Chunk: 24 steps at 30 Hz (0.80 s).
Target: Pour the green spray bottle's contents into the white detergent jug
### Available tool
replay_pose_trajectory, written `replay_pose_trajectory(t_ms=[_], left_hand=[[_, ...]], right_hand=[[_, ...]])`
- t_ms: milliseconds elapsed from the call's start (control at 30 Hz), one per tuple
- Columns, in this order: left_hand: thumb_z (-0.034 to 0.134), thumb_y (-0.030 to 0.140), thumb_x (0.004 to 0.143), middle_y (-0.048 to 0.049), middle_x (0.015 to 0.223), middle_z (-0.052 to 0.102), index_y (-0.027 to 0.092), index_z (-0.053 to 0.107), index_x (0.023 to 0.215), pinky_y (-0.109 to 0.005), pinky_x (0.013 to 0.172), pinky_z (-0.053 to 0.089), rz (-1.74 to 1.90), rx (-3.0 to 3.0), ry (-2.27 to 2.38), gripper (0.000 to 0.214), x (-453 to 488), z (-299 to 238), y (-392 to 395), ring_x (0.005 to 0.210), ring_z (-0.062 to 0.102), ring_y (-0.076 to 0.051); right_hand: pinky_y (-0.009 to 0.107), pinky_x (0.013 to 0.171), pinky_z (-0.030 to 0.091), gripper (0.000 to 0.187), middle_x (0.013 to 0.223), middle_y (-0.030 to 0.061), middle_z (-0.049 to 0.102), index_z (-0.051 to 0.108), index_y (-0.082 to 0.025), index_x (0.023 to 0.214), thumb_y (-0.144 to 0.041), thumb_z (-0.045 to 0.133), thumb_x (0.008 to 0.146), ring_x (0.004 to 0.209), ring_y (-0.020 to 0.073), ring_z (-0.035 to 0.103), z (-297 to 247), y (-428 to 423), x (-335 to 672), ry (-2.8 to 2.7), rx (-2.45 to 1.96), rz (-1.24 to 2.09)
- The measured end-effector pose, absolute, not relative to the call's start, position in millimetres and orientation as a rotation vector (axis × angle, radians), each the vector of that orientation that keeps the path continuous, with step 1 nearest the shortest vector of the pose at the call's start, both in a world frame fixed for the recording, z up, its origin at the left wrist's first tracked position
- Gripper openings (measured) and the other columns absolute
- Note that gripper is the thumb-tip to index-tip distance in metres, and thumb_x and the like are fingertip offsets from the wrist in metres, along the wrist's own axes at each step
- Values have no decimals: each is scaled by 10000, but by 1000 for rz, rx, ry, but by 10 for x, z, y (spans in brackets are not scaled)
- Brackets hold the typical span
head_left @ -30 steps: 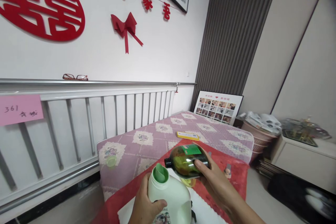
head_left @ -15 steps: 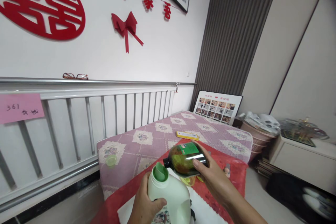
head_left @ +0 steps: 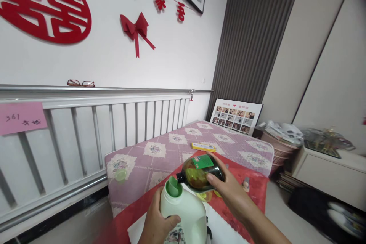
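Note:
My left hand [head_left: 160,217] is wrapped round the side of a pale green detergent jug [head_left: 190,213], which stands upright. A green pouring spout [head_left: 173,188] shows in the jug's uncapped mouth. In my right hand [head_left: 224,187] is a dark see-through bottle [head_left: 200,173] with a green label, tipped nearly level. Its black neck points left, right by the jug's mouth; whether liquid runs out I cannot tell. Beneath lies a red cloth [head_left: 243,206] with a white sheet [head_left: 223,228] on it. Behind the bottle, a yellow-green item [head_left: 204,196] is partly hidden.
A purple patterned tablecloth [head_left: 168,152] covers the table. On it lie a yellow-edged flat case [head_left: 203,147] and a green translucent cap [head_left: 120,174]. A small bottle-like item [head_left: 246,185] is at the right. A white radiator [head_left: 85,133] borders the left; a pink basket [head_left: 278,148] stands beyond.
Both hands keep their hold on the jug and the bottle. The view has shifted very slightly; the bottle stays tipped at the jug's mouth.

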<state>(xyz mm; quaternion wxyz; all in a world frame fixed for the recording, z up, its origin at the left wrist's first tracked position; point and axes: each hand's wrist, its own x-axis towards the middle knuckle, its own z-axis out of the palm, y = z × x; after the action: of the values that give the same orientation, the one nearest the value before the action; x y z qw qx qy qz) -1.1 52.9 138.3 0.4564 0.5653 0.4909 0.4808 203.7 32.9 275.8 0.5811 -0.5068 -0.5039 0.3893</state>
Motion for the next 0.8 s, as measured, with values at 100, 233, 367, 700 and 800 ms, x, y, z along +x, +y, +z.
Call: replay_pose_trajectory(t_ms=[100,233,367,700,800], left_hand=[[669,189,505,-117,1258,662,167,440,1302,-420,1038,454,1191,1397,1218,829,-8,1369,535,1169,609,-303],[679,186,510,-110,1271,663,173,431,1324,-395,1049,448,1166,1397,1242,851,-7,1370,538,1190,606,-293],[677,191,513,-124,1294,650,156,418,1332,-392,1060,445,1166,1402,1223,860,-12,1379,534,1207,599,-292],[643,221,506,-121,1245,666,139,444,1301,-399,1028,457,1173,1409,1226,824,-2,1423,517,1161,611,-298],[635,222,506,-134,1271,654,132,435,1311,-412,1042,439,1160,1410,1251,835,-4,1424,521,1185,596,-307]], right_hand=[[500,1046,491,934,1297,114,706,530,-297,1426,-574,857,595,1191,356,643,2779,319,2031,-1172,-1196,891],[507,1054,484,908,1294,104,710,574,-307,1388,-572,862,569,1195,364,637,2837,298,2008,-1185,-1234,855],[534,1043,486,869,1267,89,727,598,-329,1361,-542,864,562,1192,380,635,2887,288,1978,-1191,-1258,836],[492,1047,505,775,1263,47,735,635,-323,1316,-504,833,590,1263,400,585,2928,281,1962,-1207,-1326,808],[483,1039,515,792,1264,39,735,621,-322,1331,-511,829,591,1264,400,585,2943,276,1959,-1214,-1313,817]])
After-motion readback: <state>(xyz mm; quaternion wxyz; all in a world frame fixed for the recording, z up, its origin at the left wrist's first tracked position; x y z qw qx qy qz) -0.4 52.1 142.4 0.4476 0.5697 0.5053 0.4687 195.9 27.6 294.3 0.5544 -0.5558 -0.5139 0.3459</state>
